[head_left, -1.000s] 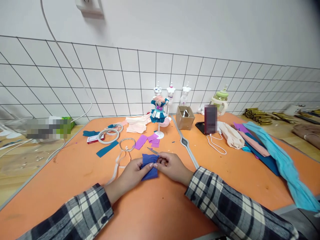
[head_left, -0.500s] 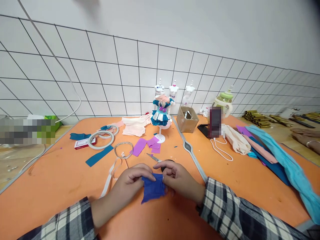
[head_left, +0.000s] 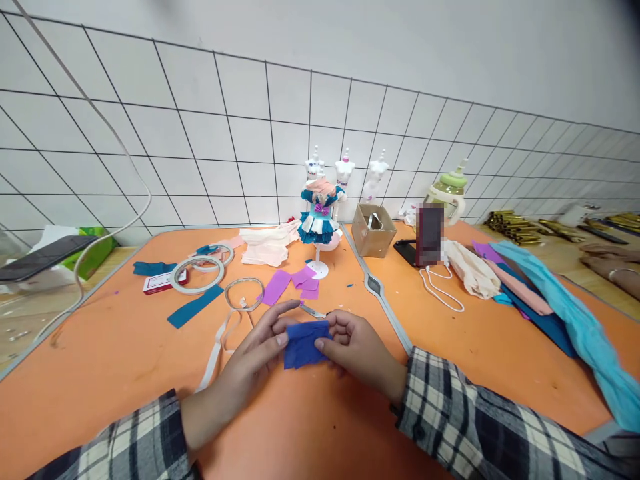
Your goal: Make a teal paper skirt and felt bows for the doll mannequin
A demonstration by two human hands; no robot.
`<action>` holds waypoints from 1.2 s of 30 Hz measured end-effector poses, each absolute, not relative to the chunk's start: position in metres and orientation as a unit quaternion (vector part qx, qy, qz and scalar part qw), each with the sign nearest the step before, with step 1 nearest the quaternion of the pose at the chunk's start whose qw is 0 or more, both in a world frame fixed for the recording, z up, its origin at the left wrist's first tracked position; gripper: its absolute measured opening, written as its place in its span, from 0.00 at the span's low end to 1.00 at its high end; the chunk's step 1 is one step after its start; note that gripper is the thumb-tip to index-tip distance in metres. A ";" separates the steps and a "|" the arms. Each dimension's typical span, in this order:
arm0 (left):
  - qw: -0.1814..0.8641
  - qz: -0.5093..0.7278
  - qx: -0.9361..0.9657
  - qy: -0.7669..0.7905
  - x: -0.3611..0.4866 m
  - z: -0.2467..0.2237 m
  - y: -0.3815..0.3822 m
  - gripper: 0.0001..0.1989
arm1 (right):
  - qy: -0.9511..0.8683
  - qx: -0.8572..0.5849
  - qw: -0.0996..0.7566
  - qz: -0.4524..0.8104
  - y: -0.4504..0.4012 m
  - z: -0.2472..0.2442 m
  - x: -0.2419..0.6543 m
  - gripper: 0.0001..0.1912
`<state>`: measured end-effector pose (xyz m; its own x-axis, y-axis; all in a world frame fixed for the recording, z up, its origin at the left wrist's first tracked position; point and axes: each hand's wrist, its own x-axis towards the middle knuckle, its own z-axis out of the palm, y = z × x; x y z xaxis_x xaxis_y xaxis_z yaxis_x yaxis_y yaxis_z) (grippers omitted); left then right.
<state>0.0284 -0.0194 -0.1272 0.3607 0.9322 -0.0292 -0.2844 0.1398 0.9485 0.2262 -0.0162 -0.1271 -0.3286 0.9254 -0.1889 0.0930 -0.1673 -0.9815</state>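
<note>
A small blue piece of crepe paper or cloth (head_left: 303,343) is held up between my two hands, above the orange mat (head_left: 280,427). My left hand (head_left: 255,353) holds its left edge, thumb in front and the other fingers behind. At the right edge my right hand (head_left: 357,347) pinches it, thumb on the front face. Scissors (head_left: 313,311) lie just beyond the piece, partly hidden by my hands. Past them are purple pieces (head_left: 277,287) and a small dress form (head_left: 318,220) in a teal and white dress.
Left are tape rolls (head_left: 197,275), a teal strip (head_left: 195,307), a red-white box (head_left: 157,283) and white ribbon (head_left: 213,360). A cardboard box (head_left: 374,233), phone (head_left: 430,233) and bottle (head_left: 447,197) stand at the back right. Long fabric strips (head_left: 570,320) lie far right.
The blue piece has been raised and its front face turned more to the camera. My left fingers have spread behind its edge, and my right thumb has moved onto its front. The view has shifted slightly.
</note>
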 end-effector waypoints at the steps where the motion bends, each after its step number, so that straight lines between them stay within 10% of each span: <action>1: 0.675 0.435 0.484 0.347 0.029 -0.128 -0.019 0.28 | -0.543 -0.464 0.351 0.606 -0.016 -0.127 0.227 0.17; 12: 0.621 0.367 0.597 0.351 0.032 -0.130 -0.023 0.31 | -0.553 -0.461 0.349 0.600 -0.016 -0.128 0.228 0.17; 28: 0.640 0.406 0.537 0.370 0.032 -0.129 -0.020 0.09 | -0.538 -0.398 0.329 0.667 -0.010 -0.132 0.233 0.21; 36: 0.414 0.356 0.745 0.384 0.024 -0.121 -0.021 0.15 | -0.472 -0.383 0.313 0.730 -0.012 -0.127 0.236 0.23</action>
<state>0.0236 -0.0213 -0.1215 0.4523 0.8662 0.2123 0.2763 -0.3625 0.8901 0.2364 -0.0120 -0.1267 -0.5102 0.8185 -0.2643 -0.0945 -0.3588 -0.9286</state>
